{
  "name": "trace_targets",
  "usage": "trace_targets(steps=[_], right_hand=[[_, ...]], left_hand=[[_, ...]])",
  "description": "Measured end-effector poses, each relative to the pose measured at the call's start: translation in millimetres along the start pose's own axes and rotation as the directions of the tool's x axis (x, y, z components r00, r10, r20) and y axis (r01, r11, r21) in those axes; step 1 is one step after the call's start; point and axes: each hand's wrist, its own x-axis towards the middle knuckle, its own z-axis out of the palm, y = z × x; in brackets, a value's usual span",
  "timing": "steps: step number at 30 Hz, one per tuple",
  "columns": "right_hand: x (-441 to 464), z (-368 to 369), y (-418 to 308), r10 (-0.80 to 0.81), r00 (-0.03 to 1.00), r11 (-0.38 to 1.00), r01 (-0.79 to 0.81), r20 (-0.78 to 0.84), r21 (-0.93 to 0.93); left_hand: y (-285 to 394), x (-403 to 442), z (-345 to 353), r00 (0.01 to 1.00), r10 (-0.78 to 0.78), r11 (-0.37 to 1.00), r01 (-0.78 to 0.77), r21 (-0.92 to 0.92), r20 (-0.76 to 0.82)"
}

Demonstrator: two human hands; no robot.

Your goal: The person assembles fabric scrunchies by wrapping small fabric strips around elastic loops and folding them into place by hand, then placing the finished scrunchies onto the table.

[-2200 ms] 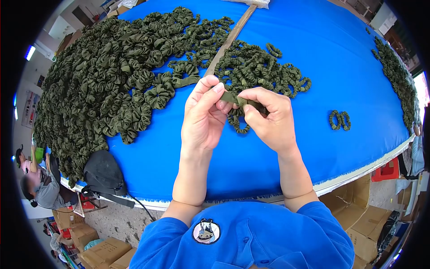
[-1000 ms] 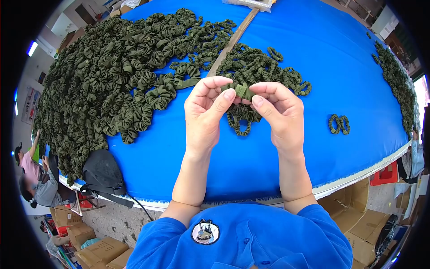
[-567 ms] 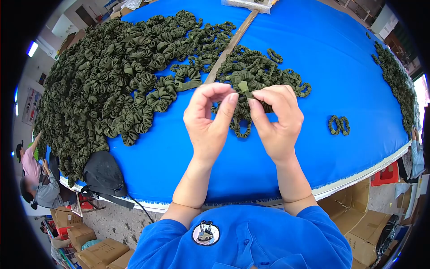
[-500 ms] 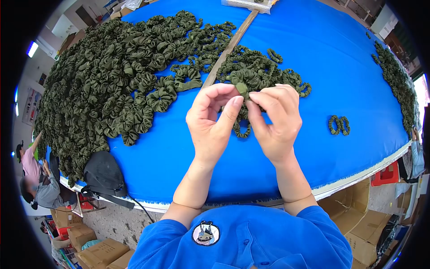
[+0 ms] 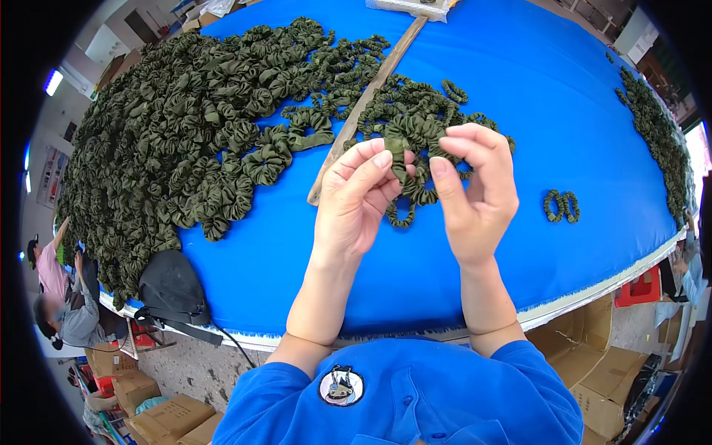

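Note:
My left hand (image 5: 356,196) pinches a dark green gathered fabric ring (image 5: 397,152) between thumb and fingers, at its flat band. Just right of it, my right hand (image 5: 478,189) has its thumb and fingers apart, with nothing held between them. Behind the hands lies a heap of thinner green rings (image 5: 404,96), partly hidden by the held ring. A large pile of fuller green scrunchies (image 5: 185,119) covers the left of the blue cloth. Two small rings (image 5: 561,206) lie side by side to the right.
A wooden strip (image 5: 386,63) runs between the piles on the blue table (image 5: 578,119). A black bag (image 5: 172,285) sits at the near left edge. More green rings (image 5: 656,133) line the far right. Two people are at the left; cardboard boxes (image 5: 608,371) stand below the table.
The right hand has come off the fabric ring and moved slightly right, its fingers now apart. The left hand has kept the ring, which now shows more of its gathered loop.

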Motion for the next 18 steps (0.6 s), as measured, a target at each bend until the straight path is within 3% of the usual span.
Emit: trace_targets(steps=[3,6,7,11,12,16,18], right_hand=[[1.3,-2.5,-1.3,0.226,0.974,0.947,-0.212,-0.031,0.241],[4.1,-7.1,-1.5,0.528,0.846,0.693,-0.479,0.074,0.539],[3.7,-6.9,-0.7,0.527,0.847,0.693,-0.479,0.074,0.539],[-2.9,-5.8,7.4,0.353,0.91,0.895,-0.396,0.216,0.206],[-3.6,-5.5,7.9,0.354,0.91,0.894,-0.397,0.215,0.206],[-4.5,-3.0,9.7,0.016,0.984,0.997,-0.001,0.178,-0.082],[-4.0,-2.9,9.1,-0.017,0.985,0.993,0.037,0.172,-0.114]], left_hand=[[1.4,0.0,1.6,0.999,-0.045,0.996,0.046,-0.074,0.02],[4.3,0.3,4.9,0.993,-0.109,0.973,0.114,-0.2,0.037],[3.9,0.6,4.8,0.993,-0.108,0.973,0.114,-0.2,0.037],[-1.7,2.3,3.4,0.981,-0.175,0.953,0.19,-0.235,0.084],[-2.8,2.1,3.4,0.978,-0.186,0.95,0.202,-0.24,0.09],[-5.7,-1.8,3.9,0.995,-0.097,0.989,0.098,-0.114,0.013],[-6.0,-2.4,3.5,0.997,-0.079,0.995,0.08,-0.066,0.015]])
